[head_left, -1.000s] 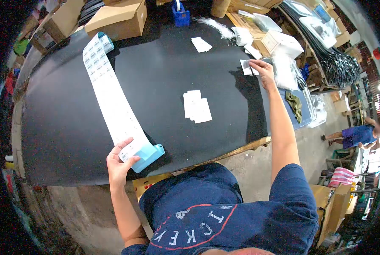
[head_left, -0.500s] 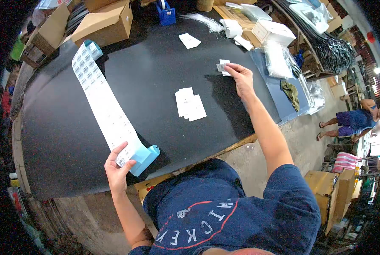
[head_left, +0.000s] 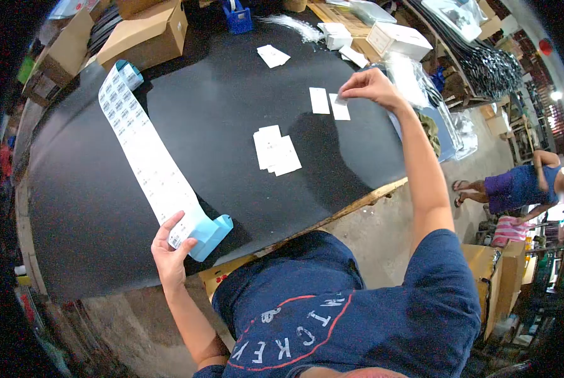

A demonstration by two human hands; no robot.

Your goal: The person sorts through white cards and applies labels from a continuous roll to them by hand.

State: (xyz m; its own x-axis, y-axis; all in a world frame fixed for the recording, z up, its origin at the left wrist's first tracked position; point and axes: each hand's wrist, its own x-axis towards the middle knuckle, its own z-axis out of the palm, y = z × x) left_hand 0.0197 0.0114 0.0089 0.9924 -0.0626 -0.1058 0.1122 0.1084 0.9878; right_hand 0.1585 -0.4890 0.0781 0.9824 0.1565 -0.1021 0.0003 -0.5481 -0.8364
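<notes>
My left hand pinches the near end of a long white label strip with printed codes and blue backing. The strip runs away across the black table and curls at its far end. At the right, the fingertips of my right hand are closed at the top of a small white card; whether they grip it or something smaller is hidden. Another white card lies just left of it. A pile of overlapping white cards lies mid-table, and a smaller group farther back.
Cardboard boxes stand at the back left, beside a blue tape dispenser. A white box and plastic bags are at the back right. Beyond the table's right side, a person stands on the floor.
My right hand has moved up and slightly right. Two cards now lie apart where cards were held together. My left hand still holds the strip; the view has shifted slightly.
</notes>
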